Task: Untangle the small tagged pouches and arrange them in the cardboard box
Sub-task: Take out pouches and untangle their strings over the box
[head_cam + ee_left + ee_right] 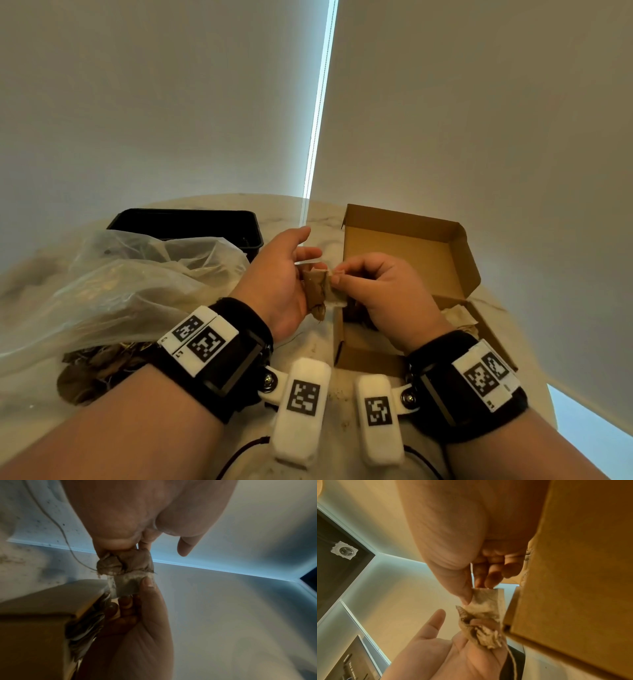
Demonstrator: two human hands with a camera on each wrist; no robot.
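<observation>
Pinching one pouch (317,286) between left hand (279,286) and right hand (380,294) — we should tease slowly, keeping its string (68,543) slack, beside the cardboard box (404,240).

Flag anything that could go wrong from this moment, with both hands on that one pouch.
1. The left hand and right hand pinch opposite ends of the thin, crumpled pouch; pulling apart might tear it.
2. Its string dangles loose and may snag again.
3. The pouch is held over the table, beside the cardboard box; a slip would likely miss the box.
</observation>
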